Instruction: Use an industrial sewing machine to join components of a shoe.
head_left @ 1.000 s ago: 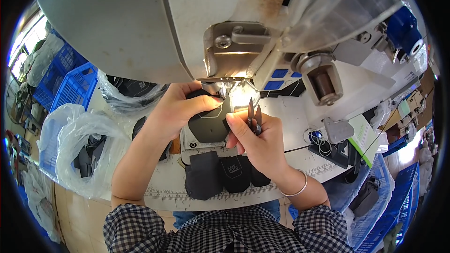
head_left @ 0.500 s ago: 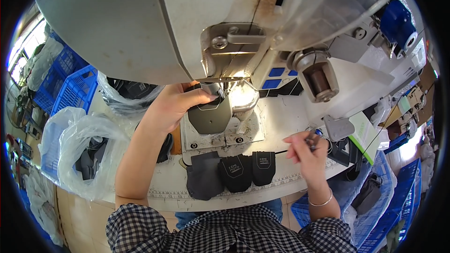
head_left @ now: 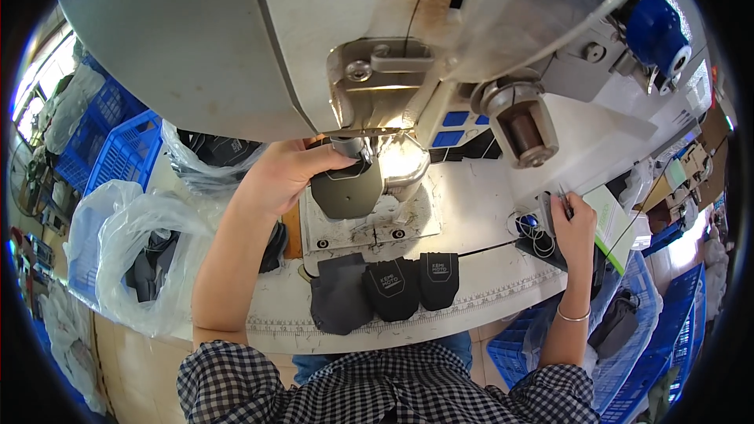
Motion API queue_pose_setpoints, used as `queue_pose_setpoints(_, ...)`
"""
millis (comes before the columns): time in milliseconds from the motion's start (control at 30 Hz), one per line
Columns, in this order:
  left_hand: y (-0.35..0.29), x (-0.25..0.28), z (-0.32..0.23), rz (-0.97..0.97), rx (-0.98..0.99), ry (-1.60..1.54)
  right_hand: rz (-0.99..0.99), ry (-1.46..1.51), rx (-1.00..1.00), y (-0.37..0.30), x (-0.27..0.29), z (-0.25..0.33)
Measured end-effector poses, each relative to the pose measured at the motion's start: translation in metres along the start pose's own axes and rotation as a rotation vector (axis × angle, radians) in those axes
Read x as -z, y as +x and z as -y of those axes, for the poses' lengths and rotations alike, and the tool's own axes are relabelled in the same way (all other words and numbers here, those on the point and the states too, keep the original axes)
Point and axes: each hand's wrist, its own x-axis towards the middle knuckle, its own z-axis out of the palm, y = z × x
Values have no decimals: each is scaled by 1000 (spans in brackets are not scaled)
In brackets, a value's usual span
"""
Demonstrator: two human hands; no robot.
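My left hand (head_left: 284,173) is closed on a dark grey fabric piece (head_left: 345,195) at the sewing machine's needle area. Its thumb presses on top of the piece; the other fingers are mostly hidden beneath the machine head. Lamp light falls just right of the piece. On the right of the table, my right hand (head_left: 575,221) is closed around small dark snips (head_left: 566,204), their pointed metal tips showing past the fingers. It is beside a grey metal plate (head_left: 547,210). Along the front edge lie a plain dark grey piece (head_left: 340,294) and two black pieces with pale print (head_left: 390,289).
Plastic-lined bins (head_left: 94,247) and a bag of dark pieces (head_left: 216,149) stand to the left. Blue crates (head_left: 667,353) are at the lower right. A thread spool (head_left: 530,137) hangs from the machine. A green-and-white box (head_left: 616,224) lies at the right, near coiled cable (head_left: 538,235).
My right hand has moved right and slightly up with the snips, from over the table to beside the metal plate. My left hand stays on the fabric piece. The view has shifted slightly.
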Motion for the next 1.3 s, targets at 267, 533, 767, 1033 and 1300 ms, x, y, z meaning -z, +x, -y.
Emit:
queue_pose_setpoints(267,-3,5,2,-26,142,33,-9,8,-41,-1,0,0)
queue_pose_setpoints(533,-3,5,3,-9,121,71,-23,26,-24,-2,0,-1)
queue_pose_setpoints(767,-4,5,4,-13,100,82,-31,1,9,-3,-1,-3)
queue_pose_setpoints(1033,-4,4,1,-18,119,98,-335,221,131,-26,-8,33)
queue_pose_setpoints(1300,0,5,3,-30,73,129,-126,412,134,-40,-23,46)
